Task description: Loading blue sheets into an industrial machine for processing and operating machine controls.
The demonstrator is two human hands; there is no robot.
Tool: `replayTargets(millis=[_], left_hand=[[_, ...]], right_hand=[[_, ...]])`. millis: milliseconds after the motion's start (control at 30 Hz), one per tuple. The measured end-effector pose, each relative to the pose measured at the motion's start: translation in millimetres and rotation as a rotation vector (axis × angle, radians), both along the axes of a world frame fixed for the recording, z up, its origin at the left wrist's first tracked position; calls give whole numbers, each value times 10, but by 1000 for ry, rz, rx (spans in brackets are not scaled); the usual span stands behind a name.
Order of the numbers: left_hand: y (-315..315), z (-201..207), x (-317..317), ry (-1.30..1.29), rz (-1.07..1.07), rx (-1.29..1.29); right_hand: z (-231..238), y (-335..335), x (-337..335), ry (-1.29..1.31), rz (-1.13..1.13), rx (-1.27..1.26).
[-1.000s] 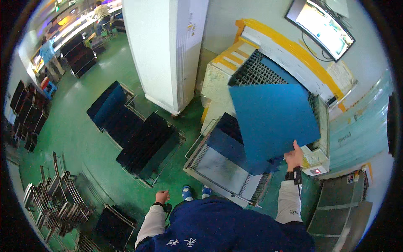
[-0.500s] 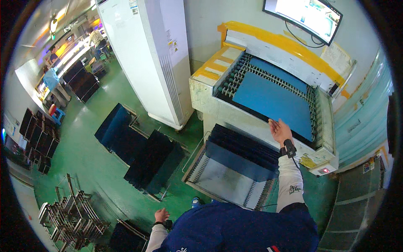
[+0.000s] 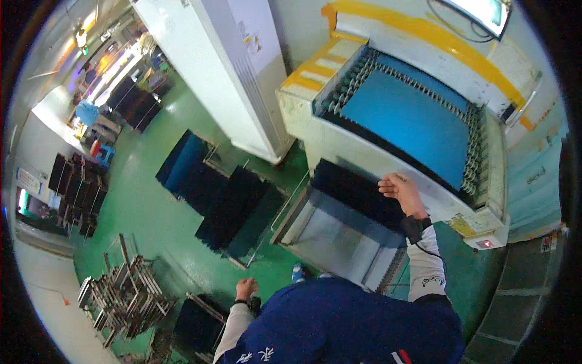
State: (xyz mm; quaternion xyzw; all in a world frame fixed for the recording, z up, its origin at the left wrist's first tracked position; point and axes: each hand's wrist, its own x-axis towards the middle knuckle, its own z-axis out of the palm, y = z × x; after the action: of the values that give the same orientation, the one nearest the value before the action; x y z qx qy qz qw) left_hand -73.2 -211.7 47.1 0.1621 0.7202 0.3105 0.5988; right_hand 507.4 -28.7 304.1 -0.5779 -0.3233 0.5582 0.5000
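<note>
My right hand (image 3: 401,193) is empty, its fingers loosely bent but apart from anything. It hovers over the dark upright panels (image 3: 357,191) packed in a grey slotted rack (image 3: 339,233), just in front of the roller machine. On the machine's rollers (image 3: 470,151) lies a flat blue panel (image 3: 412,124), with part of a second blue panel (image 3: 418,76) behind it. My left hand (image 3: 245,289) hangs low at my left side, curled and seemingly empty, near a dark panel stack (image 3: 197,324).
Racks of dark panels (image 3: 233,209) stand left of the slotted rack. A white cabinet (image 3: 221,73) rises beside the machine's pale housing (image 3: 388,164). Metal frames (image 3: 127,297) are heaped at lower left. A screen (image 3: 485,15) hangs above. People work at the far left.
My right hand has drawn back from the blue panel's front edge to above the slotted rack. My left hand has curled more. The whole view has shifted and tilted.
</note>
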Motion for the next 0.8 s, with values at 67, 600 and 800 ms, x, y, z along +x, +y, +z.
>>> replayTargets(millis=[67,600,800], left_hand=[[-47,-9,0,-43,-7,6],[-292,191,250,79,51,-85],[-517,348,341,111,131,-73]], right_hand=[[-145,-118,-209,-98,100,-57],[-764,-449,-873,-1194,238,335],[-990,-356,-925,-1213,309,325]])
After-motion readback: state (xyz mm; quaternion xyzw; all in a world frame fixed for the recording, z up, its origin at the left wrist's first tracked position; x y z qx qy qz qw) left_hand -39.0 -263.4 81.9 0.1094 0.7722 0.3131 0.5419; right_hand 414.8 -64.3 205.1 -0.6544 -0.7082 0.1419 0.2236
